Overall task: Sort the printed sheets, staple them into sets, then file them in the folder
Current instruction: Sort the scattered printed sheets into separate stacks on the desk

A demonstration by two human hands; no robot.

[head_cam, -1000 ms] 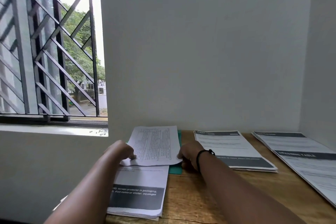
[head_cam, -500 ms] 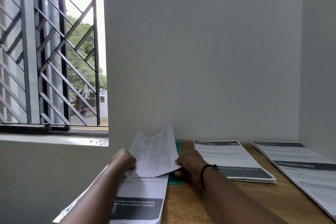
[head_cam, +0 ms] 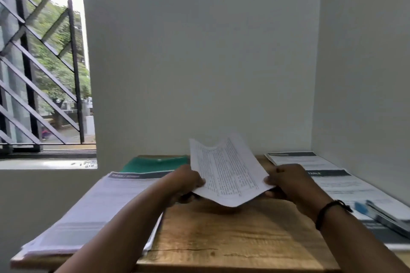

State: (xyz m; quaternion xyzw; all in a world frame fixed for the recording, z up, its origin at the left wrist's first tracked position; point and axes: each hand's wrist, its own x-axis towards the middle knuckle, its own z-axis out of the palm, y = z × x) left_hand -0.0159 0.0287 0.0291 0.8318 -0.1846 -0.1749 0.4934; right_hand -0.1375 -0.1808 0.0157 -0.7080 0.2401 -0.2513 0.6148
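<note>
A printed sheet point(head_cam: 226, 173) full of small text hangs in the air over the middle of the wooden table point(head_cam: 221, 235), bowed along its length. My left hand point(head_cam: 185, 180) pinches its left edge and my right hand point(head_cam: 286, 182) grips its right edge. A thick stack of printed sheets point(head_cam: 95, 210) lies at the table's left. The green folder point(head_cam: 153, 164) lies behind that stack, against the wall. More printed sheets point(head_cam: 332, 184) lie along the right side.
A blue and grey stapler point(head_cam: 381, 215) rests on the right-hand sheets near the table's edge. White walls close in the table at the back and right. A barred window is at the left.
Both hands have lifted the sheet off the left stack and carried it to the right, over the table's middle. The view has swung right, showing the green folder and the stapler.
</note>
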